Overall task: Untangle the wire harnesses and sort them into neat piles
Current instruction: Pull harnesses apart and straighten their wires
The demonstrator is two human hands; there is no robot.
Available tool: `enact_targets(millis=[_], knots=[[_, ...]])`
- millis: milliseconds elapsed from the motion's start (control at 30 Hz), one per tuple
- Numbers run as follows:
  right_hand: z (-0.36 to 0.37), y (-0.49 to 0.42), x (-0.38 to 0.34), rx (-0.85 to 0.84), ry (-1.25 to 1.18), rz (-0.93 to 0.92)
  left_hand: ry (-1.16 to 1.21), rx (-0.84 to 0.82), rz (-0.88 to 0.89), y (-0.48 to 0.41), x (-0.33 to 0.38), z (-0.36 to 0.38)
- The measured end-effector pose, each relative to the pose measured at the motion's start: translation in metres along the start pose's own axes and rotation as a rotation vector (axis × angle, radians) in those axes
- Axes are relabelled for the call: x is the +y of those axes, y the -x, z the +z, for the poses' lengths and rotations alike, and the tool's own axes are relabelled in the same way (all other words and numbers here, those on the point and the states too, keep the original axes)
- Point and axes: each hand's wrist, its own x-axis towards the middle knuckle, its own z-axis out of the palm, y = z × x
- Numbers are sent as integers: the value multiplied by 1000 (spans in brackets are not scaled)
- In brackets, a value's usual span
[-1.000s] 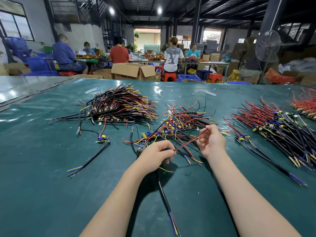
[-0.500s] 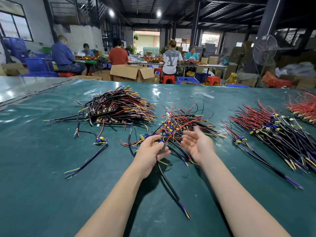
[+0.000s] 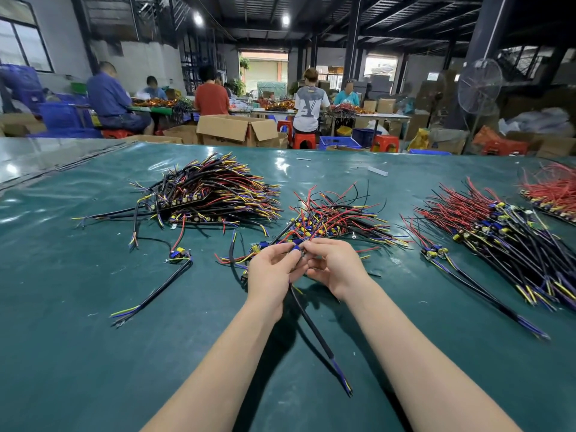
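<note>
Fingers (image 3: 282,258) tight on one harness (image 3: 308,316)

Of the worker we see two limbs only — the left forearm (image 3: 224,363) and right forearm (image 3: 414,353), bare along their whole visible length, slim and smooth. The left hand (image 3: 271,272) and right hand (image 3: 335,269) are bare too, both slender — what the person wears lies outside our view.

Head-worn view, forward and down, close over table (image 3: 93,353)
</note>
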Motion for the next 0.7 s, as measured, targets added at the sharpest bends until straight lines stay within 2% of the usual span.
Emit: enact_targets(millis=[133, 267, 433, 567, 700], knots=[[3, 1, 3, 74, -4, -45, -100, 39, 29, 1, 0, 0], [6, -1, 3, 96, 50, -103, -103, 63, 38, 3, 3, 1], [-2, -2, 1, 15, -215, -97, -76, 54, 58, 3, 13, 0], [-11, -1, -2, -77, -77, -87, -171, 45, 87, 4, 20, -3], [-13, 0, -3, -104, 78, -88, -356, 36, 19, 4, 22, -6]])
